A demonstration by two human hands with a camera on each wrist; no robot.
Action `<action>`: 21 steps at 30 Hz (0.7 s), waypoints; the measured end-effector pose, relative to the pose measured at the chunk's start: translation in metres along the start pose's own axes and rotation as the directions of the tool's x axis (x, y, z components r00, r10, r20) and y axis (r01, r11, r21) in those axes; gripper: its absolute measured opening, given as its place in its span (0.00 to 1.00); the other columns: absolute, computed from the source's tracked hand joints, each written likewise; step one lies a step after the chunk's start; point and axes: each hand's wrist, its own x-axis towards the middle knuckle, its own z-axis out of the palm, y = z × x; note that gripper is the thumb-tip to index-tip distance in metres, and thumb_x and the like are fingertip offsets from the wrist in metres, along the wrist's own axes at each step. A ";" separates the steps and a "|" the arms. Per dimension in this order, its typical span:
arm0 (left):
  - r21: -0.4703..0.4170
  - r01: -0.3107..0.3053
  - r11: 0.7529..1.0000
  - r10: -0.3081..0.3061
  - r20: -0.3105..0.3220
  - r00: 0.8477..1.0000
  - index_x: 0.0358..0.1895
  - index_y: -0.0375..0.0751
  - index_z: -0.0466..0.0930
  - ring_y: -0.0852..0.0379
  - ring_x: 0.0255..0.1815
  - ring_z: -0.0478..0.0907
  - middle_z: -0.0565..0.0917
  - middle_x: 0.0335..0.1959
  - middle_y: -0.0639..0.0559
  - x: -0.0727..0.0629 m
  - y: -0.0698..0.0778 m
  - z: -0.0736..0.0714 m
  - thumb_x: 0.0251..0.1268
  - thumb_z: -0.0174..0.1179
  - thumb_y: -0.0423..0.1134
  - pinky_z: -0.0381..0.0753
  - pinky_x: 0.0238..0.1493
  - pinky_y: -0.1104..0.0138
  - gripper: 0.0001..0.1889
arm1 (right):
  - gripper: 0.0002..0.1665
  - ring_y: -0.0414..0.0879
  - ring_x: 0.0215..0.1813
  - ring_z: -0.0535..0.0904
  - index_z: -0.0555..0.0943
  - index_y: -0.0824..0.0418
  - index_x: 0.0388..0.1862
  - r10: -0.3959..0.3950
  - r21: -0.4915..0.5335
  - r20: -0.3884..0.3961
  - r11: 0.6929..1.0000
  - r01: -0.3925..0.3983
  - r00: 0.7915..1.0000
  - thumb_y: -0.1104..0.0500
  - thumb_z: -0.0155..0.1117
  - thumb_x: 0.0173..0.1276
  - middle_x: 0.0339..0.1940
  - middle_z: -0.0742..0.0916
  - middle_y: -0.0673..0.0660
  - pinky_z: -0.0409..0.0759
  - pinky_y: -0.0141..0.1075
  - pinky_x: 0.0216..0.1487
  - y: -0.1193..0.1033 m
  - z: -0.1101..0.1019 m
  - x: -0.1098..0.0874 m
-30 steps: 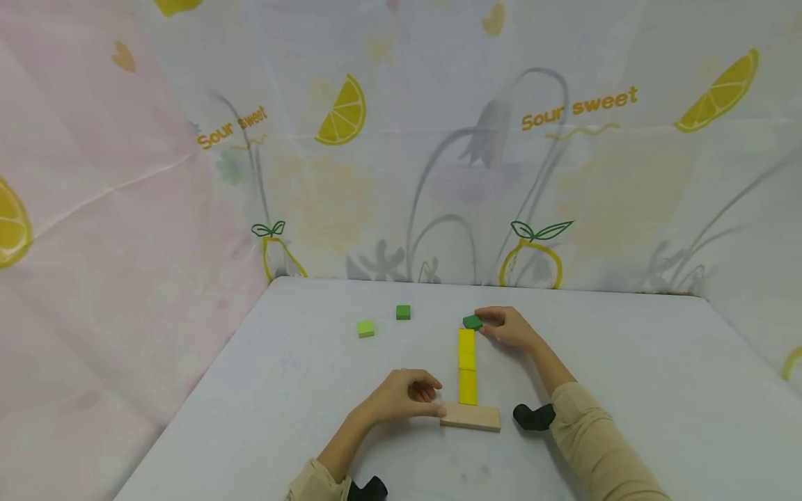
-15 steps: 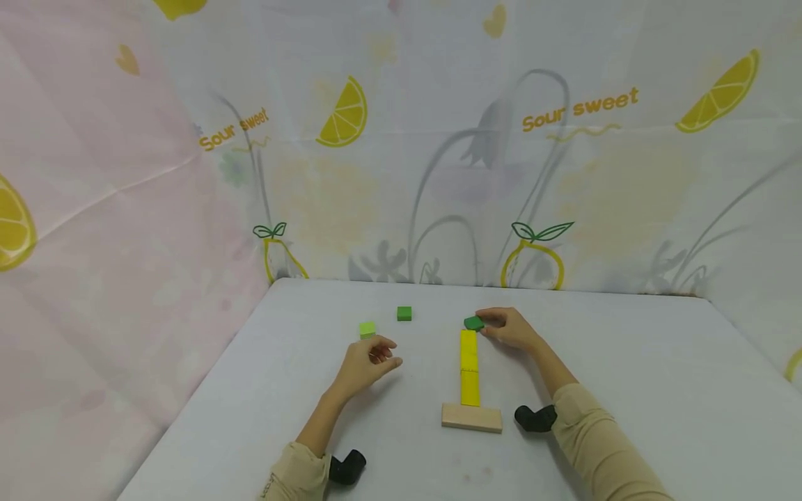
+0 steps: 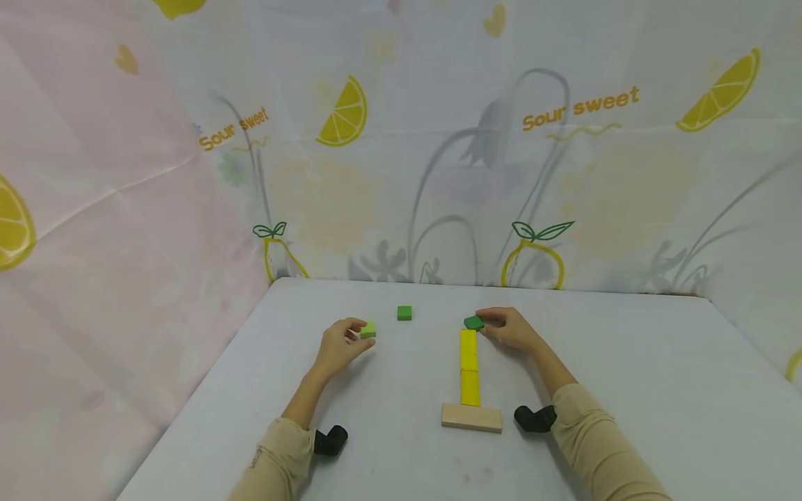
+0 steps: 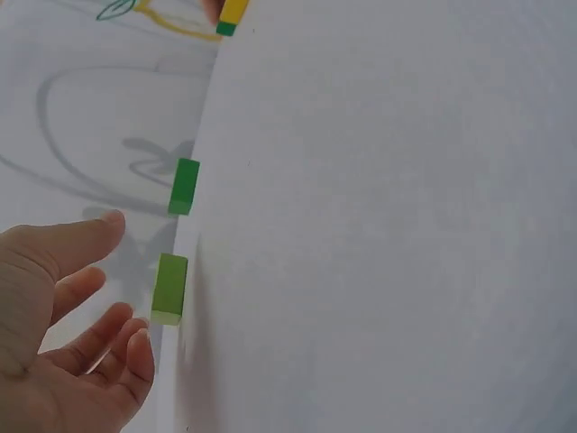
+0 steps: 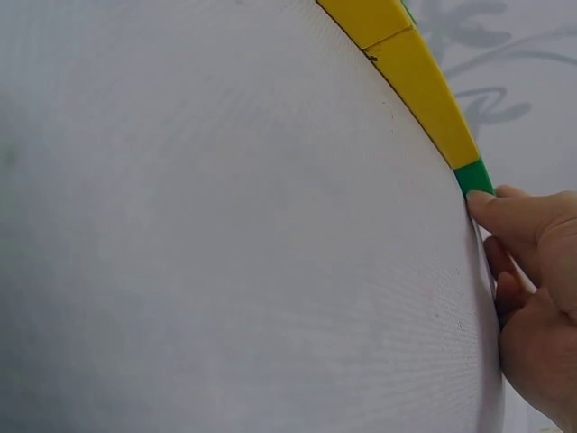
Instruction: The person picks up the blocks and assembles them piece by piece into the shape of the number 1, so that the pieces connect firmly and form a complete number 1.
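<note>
My left hand (image 3: 339, 347) reaches toward a light green block (image 3: 368, 330), thumb and fingers spread. In the left wrist view, the light green block (image 4: 169, 289) stands just beyond those fingertips, with nothing held. With thumb and fingers, my right hand (image 3: 510, 329) pinches a dark green block (image 3: 473, 323) at the far end of two yellow blocks (image 3: 469, 367) laid end to end. The right wrist view has this green block (image 5: 474, 178) right against the yellow end. At the near end of the yellow pair, a pale wooden plank (image 3: 471, 417) lies crosswise.
Another green block (image 3: 404, 313) sits farther back, between the two hands. All of it is on a white table (image 3: 401, 459), with a printed cloth (image 3: 401, 188) hanging behind its back edge. Black pieces stick out from both wrists.
My left hand has left the wooden plank and moved left and away from me to the light green block. My right hand stays at the dark green block.
</note>
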 end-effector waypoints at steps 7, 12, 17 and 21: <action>0.045 0.075 0.996 -0.076 0.033 0.997 0.50 0.29 0.77 0.41 0.43 0.77 0.79 0.45 0.34 0.008 -0.008 -0.002 0.48 0.69 0.34 0.76 0.44 0.52 0.24 | 0.22 0.65 0.60 0.72 0.75 0.76 0.55 -0.001 0.008 -0.004 1.000 0.001 1.000 0.68 0.61 0.61 0.55 0.79 0.71 0.67 0.55 0.60 0.000 0.000 0.000; 0.072 0.102 0.992 -0.108 0.083 0.991 0.52 0.28 0.77 0.41 0.47 0.76 0.79 0.47 0.34 0.013 -0.011 0.001 0.47 0.71 0.35 0.75 0.48 0.51 0.26 | 0.22 0.65 0.60 0.72 0.76 0.75 0.54 -0.006 -0.003 -0.011 1.000 0.006 1.000 0.69 0.62 0.61 0.55 0.79 0.71 0.67 0.56 0.60 0.003 0.001 0.000; 0.083 0.119 0.989 -0.126 0.087 0.988 0.52 0.27 0.76 0.40 0.47 0.76 0.78 0.47 0.33 0.017 -0.011 0.002 0.46 0.71 0.34 0.75 0.47 0.52 0.28 | 0.22 0.64 0.60 0.72 0.76 0.75 0.55 -0.006 -0.001 -0.018 1.000 0.006 1.000 0.69 0.62 0.60 0.55 0.79 0.70 0.67 0.55 0.61 0.003 0.001 0.000; 0.094 0.151 0.984 -0.159 0.084 0.984 0.53 0.26 0.75 0.40 0.47 0.75 0.77 0.50 0.32 0.020 -0.012 0.002 0.47 0.71 0.33 0.75 0.46 0.52 0.28 | 0.22 0.63 0.61 0.71 0.76 0.74 0.55 -0.007 -0.012 -0.020 1.000 0.007 1.000 0.69 0.62 0.61 0.55 0.80 0.70 0.66 0.55 0.61 0.002 0.002 0.000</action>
